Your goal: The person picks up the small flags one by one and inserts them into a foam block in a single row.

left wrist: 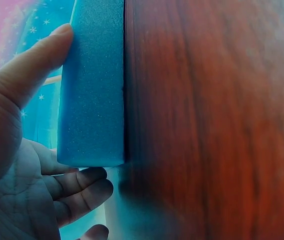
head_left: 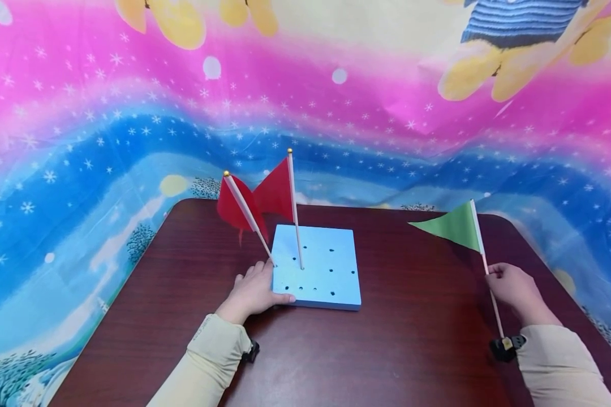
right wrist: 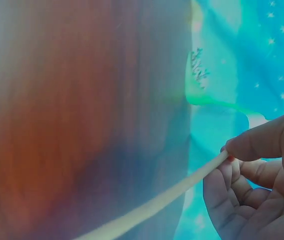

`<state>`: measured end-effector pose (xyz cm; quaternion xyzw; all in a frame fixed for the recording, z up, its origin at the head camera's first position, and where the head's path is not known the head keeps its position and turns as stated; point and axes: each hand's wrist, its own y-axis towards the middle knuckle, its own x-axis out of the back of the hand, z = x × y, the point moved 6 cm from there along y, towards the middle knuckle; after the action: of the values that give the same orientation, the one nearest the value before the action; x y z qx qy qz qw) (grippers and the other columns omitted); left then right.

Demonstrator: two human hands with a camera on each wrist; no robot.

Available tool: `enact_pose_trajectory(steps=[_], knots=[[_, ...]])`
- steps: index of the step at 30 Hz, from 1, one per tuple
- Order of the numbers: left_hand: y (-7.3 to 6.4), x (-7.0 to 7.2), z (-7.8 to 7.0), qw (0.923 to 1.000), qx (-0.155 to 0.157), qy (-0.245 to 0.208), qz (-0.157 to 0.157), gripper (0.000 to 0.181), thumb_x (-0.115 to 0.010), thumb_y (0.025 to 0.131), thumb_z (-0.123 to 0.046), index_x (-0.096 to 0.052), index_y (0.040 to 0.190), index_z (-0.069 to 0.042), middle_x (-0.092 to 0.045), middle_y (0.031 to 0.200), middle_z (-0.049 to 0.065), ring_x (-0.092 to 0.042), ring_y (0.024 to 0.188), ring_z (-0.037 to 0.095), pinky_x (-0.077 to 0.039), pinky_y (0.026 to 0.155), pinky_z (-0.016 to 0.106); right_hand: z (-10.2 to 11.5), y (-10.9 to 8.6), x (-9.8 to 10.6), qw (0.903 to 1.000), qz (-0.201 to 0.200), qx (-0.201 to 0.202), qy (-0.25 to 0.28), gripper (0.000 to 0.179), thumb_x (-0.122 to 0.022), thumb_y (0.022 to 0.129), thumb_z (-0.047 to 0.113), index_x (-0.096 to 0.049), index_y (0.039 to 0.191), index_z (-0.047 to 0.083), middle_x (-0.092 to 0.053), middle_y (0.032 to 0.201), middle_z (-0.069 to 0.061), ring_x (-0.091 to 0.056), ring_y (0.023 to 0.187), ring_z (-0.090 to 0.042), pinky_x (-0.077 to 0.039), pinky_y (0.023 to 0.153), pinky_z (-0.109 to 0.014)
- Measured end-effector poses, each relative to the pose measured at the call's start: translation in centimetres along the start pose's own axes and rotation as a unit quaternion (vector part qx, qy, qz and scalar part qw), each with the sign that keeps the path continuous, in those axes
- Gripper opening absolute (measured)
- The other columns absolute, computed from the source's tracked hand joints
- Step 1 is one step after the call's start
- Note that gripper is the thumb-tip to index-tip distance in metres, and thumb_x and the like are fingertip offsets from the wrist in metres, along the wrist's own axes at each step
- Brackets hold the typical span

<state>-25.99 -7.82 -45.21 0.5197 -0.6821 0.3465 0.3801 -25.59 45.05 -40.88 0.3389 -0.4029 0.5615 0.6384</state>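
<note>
A light-blue block with several small holes (head_left: pixel 315 243) lies flat on the table. My left hand (head_left: pixel 254 291) grips its near left corner, the thumb over the front edge and the other fingers along the left side; the left wrist view shows the block's side (left wrist: pixel 94 90) between them. Two red flags stand in the block: one (head_left: pixel 277 195) nearly upright, the other (head_left: pixel 234 206) leaning left from a hole at the left edge. Off to the right, my right hand (head_left: pixel 514 288) pinches the stick of a green flag (head_left: pixel 453 226) between thumb and fingers, apart from the block.
The dark brown wooden table (head_left: pixel 387 350) has rounded far corners. A patterned cloth (head_left: pixel 305 102) in pink and blue hangs behind it and down its sides. Both wrists wear small black devices.
</note>
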Motion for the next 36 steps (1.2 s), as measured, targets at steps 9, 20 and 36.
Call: enact_pose_trajectory(steps=[9, 20, 36], knots=[[-0.2, 0.1, -0.2, 1.0, 0.0, -0.003, -0.002, 0.104, -0.087, 0.077, -0.053, -0.041, 0.152, 0.002, -0.055, 0.137, 0.02, -0.05, 0.126, 0.036, -0.039, 0.1, 0.062, 2.8, 0.0, 0.1, 0.9991, -0.029, 0.025, 0.017, 0.029, -0.047, 0.1, 0.01, -0.056, 0.112, -0.014, -0.063, 0.089, -0.021, -0.053, 0.072, -0.025, -0.042, 0.06, -0.037], [-0.2, 0.1, -0.2, 1.0, -0.001, -0.001, -0.006, 0.105, -0.087, 0.078, -0.053, -0.04, 0.154, 0.002, -0.053, 0.139, 0.02, -0.049, 0.129, 0.037, -0.039, 0.1, 0.062, 5.2, 0.0, -0.3, 0.9963, -0.053, 0.046, 0.049, 0.033, -0.052, 0.103, 0.016, -0.056, 0.118, -0.013, -0.065, 0.103, -0.028, -0.062, 0.088, -0.037, -0.047, 0.067, -0.037], [-0.1, 0.3, -0.3, 1.0, 0.001, 0.007, -0.005, 0.104, -0.087, 0.077, -0.053, -0.042, 0.152, 0.002, -0.054, 0.137, 0.02, -0.05, 0.127, 0.036, -0.041, 0.098, 0.061, 9.3, -0.5, -1.1, 0.9823, -0.078, 0.112, 0.129, 0.026, -0.058, 0.105, 0.012, -0.055, 0.121, -0.009, -0.065, 0.106, -0.023, -0.056, 0.075, 0.009, -0.048, 0.064, -0.016]])
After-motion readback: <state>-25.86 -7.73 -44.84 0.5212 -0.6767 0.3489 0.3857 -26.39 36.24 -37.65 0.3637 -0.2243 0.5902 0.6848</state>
